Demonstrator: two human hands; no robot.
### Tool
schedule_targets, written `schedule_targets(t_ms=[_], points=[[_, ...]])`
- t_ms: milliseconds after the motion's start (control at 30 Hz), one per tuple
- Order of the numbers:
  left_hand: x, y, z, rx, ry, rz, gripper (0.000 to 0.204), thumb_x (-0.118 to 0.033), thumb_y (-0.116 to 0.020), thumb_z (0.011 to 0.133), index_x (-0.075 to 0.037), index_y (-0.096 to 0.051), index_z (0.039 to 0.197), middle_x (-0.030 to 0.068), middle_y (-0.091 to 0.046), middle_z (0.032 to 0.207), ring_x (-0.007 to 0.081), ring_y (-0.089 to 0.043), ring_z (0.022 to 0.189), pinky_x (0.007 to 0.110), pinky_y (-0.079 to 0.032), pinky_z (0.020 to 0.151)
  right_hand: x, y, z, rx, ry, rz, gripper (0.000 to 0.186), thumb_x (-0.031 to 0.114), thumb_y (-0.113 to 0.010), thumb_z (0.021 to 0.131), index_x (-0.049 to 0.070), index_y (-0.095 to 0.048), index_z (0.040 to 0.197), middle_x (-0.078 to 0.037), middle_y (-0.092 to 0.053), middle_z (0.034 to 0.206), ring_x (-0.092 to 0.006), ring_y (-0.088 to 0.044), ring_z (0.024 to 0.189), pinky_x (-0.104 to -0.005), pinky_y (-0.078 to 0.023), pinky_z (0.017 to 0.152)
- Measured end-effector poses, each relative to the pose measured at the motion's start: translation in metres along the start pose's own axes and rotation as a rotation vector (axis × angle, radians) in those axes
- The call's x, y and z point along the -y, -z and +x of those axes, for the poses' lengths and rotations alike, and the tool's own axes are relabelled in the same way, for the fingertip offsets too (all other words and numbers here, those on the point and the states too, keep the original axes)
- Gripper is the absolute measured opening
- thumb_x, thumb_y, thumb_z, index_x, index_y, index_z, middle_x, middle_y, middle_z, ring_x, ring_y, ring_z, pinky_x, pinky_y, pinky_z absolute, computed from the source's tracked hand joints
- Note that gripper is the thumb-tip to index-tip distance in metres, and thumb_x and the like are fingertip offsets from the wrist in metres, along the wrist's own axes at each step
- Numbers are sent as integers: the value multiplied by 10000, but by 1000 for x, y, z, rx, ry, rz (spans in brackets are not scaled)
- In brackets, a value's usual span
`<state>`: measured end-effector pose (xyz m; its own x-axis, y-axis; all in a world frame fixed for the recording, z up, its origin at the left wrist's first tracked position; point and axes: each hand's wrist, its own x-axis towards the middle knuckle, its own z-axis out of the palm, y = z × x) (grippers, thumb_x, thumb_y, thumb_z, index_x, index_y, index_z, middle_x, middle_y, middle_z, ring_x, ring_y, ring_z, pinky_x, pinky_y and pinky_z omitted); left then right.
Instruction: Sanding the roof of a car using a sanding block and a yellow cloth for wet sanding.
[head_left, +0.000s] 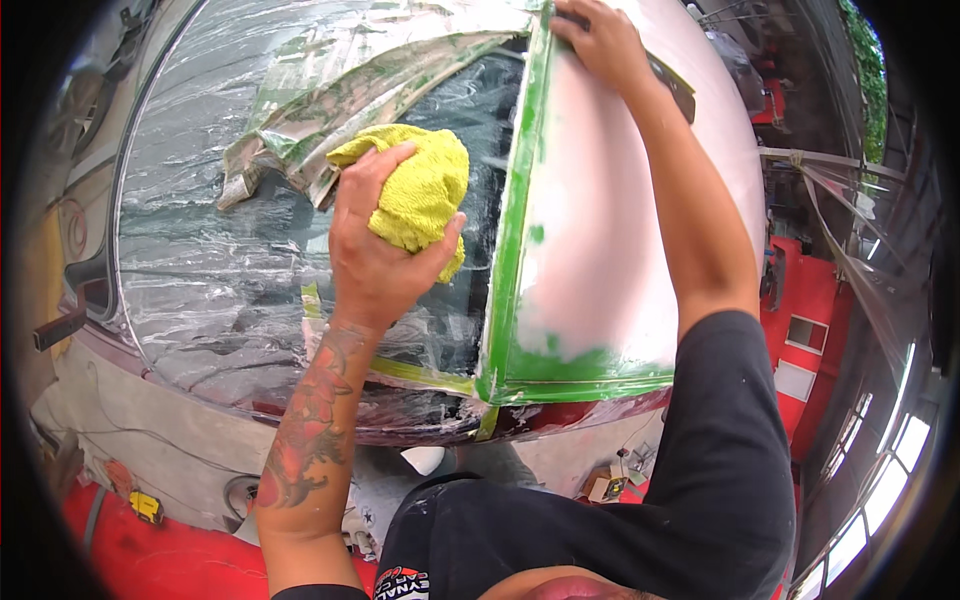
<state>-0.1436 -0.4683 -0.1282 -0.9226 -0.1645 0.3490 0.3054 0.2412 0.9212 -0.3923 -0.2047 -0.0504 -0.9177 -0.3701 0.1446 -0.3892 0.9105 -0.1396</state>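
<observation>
My left hand (368, 250) is closed around a bunched yellow microfiber cloth (428, 185), over car glass masked with clear plastic film (200, 250). My right hand (608, 45) lies at the far end of a pinkish-white primed car panel (610, 200), fingers bent down onto it. A dark, flat, elongated piece (677, 92) shows beside that wrist; how far it runs under the palm is hidden. Green tape or paint (512, 240) borders the panel. Crumpled masking paper (330, 110) lies peeled back beyond the cloth.
A dark red strip of bodywork (590, 410) shows along the near edge. Cables (190, 455) lie on the concrete floor (180, 425). Red flooring or mat (200, 540) shows at lower left, with a yellow object (146, 507) on it. Clear sheeting (860, 220) hangs at right.
</observation>
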Motion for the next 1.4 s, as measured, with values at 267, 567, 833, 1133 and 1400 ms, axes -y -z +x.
schedule_targets(t_ms=[267, 567, 833, 1133, 1400], points=[[-3, 0, 4, 6, -59, 32, 698, -141, -865, 697, -67, -569, 1325, 168, -612, 1237, 398, -580, 1187, 498, -452, 1079, -24, 10, 16, -43, 108, -37, 342, 326, -711, 928, 105, -740, 1188, -120, -687, 1285, -317, -617, 1183, -422, -465, 1022], [1, 8, 3, 18, -45, 81, 708, -137, -868, 692, -60, -568, 1329, 145, -609, 1245, 388, -576, 1197, 507, -439, 1101, -3, 6, 10, 42, 33, 46, 413, 309, -676, 927, 16, -691, 1219, -222, -695, 1208, -401, -641, 1150, -437, -484, 1009], [0, 3, 4, 61, -43, 47, 714, -69, -847, 694, -36, -549, 1342, 151, -587, 1285, 365, -552, 1252, 463, -423, 1092, -81, -18, 94, -3, 25, -241, 396, 347, -620, 952, 56, -690, 1212, -223, -681, 1237, -409, -630, 1169, -470, -485, 1012], [0, 5, 3, 27, -41, 71, 704, -137, -861, 695, -55, -564, 1328, 151, -611, 1234, 384, -578, 1189, 509, -432, 1107, 39, 15, -95, -86, 188, 5, 322, 298, -734, 900, 134, -742, 1177, -74, -691, 1276, -350, -608, 1173, -462, -461, 1025], [-5, 0, 6, 34, -48, 55, 686, -124, -857, 699, -52, -569, 1317, 143, -617, 1237, 378, -584, 1191, 498, -441, 1095, -36, 11, 33, -5, 19, -34, 377, 312, -656, 945, 53, -699, 1216, -204, -674, 1266, -391, -619, 1183, -451, -477, 1021]])
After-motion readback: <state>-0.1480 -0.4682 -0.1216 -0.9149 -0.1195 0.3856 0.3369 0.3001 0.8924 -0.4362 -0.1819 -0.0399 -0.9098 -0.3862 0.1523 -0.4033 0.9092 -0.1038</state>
